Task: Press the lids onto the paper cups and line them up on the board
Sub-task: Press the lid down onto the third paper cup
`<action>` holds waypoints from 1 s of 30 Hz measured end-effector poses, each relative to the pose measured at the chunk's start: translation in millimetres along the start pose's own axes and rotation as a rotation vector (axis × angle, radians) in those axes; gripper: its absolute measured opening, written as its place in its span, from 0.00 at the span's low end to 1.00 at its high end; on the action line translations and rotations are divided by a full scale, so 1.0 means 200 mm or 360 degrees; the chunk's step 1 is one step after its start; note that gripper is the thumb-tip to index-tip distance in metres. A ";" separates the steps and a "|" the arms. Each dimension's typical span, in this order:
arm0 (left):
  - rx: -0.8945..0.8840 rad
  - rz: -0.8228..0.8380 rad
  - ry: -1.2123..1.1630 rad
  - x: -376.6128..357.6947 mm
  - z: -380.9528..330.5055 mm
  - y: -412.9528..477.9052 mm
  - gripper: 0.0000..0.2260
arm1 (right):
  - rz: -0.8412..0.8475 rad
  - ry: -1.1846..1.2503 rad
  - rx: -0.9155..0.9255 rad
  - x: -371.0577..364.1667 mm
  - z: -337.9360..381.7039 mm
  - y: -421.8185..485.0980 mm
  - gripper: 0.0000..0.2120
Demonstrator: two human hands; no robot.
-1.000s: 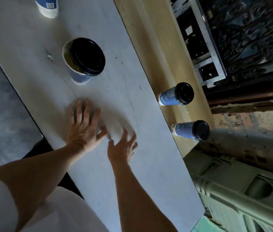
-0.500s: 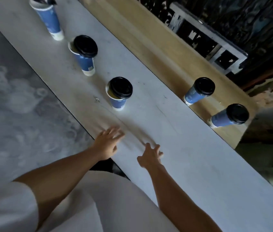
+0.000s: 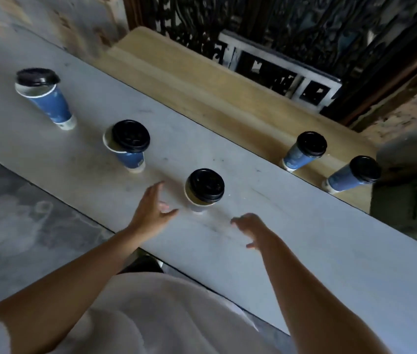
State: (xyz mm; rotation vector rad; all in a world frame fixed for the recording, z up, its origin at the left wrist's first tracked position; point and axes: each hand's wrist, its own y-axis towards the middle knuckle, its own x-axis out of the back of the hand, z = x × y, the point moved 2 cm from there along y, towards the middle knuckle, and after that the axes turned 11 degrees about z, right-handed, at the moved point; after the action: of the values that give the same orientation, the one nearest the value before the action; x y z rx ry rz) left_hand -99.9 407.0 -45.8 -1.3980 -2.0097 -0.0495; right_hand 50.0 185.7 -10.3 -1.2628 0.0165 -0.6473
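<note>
Both bare forearms stretch forward over the grey slab (image 3: 304, 241) toward the nearest cup (image 3: 196, 201). The left hand (image 3: 151, 213) hovers just left of that cup, fingers straight and spread, thumb pointing at the cup's base, gripping nothing. The right hand (image 3: 250, 226) hangs near the cup's right side, wrist bent down, fingers loosely curled, empty. The cup's black lid (image 3: 206, 185) lies askew on the rim, leaving part of the opening bare. Left of it stand a middle cup (image 3: 129, 157) and a far cup (image 3: 49, 103), lids also loose. Well right of it, on the wooden board (image 3: 202, 93), stand a first capped cup (image 3: 295, 157) and a second capped cup (image 3: 342, 178).
</note>
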 end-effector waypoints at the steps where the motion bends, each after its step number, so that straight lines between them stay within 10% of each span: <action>1: -0.0035 0.0064 -0.0121 0.05 -0.01 0.03 0.39 | -0.0072 0.0155 0.0089 0.02 0.10 -0.01 0.13; 5: -0.0162 0.0377 -0.0344 0.14 -0.08 0.10 0.49 | -0.0269 0.0454 0.0466 0.07 0.43 -0.15 0.17; 11: -0.0293 0.0764 -0.0323 0.08 -0.16 0.18 0.59 | -0.0158 -0.0436 0.0681 -0.06 0.56 -0.36 0.32; 24: -0.0533 0.0713 -0.0371 0.05 -0.18 0.17 0.40 | -0.0769 -0.0648 0.1036 -0.16 0.50 -0.51 0.34; 30: -0.0483 0.0712 -0.0311 0.05 -0.16 0.16 0.39 | -0.0576 -0.0873 0.0865 -0.31 0.46 -0.46 0.31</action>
State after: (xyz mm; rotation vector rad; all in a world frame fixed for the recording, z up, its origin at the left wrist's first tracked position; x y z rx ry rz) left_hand -58.7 415.2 -26.1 -2.0904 -1.8466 -0.0202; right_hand -9.4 281.7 81.3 -0.8778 -0.8066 -0.5410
